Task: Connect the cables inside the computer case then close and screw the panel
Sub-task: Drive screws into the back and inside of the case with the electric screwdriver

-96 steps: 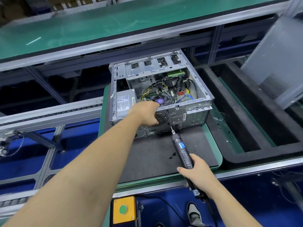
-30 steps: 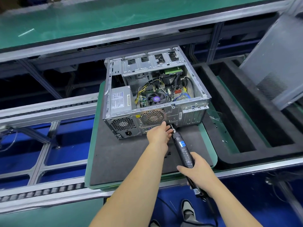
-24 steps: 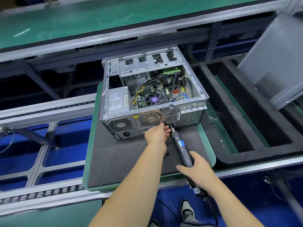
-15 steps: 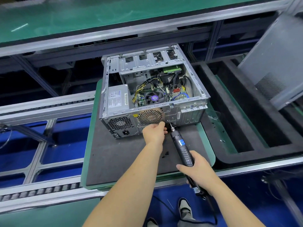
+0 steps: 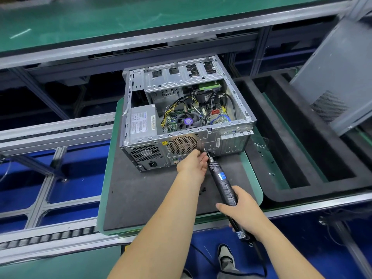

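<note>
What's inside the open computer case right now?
Inside the computer case: a grey power supply at left, a CPU fan, yellow-black cables and a green board farther back. Whether connectors are seated is too small to tell; the drive cage covers the far end.

We see two bare forearms reaching forward from the bottom edge, with no sleeve, watch, band or glove showing on either one. Our left hand [image 5: 192, 165] is bare, with its fingers lying close together. Our right hand [image 5: 240, 208] is bare too, and no ring shows on the fingers we can see. Below and behind the right hand, between the two forearms, we see one foot in a shoe [image 5: 225, 255] with a dark upper, a pale edge and a grey tongue. Just beneath it is a fold of grey trouser leg [image 5: 231, 275]. The rest of our body is out of view.
</note>
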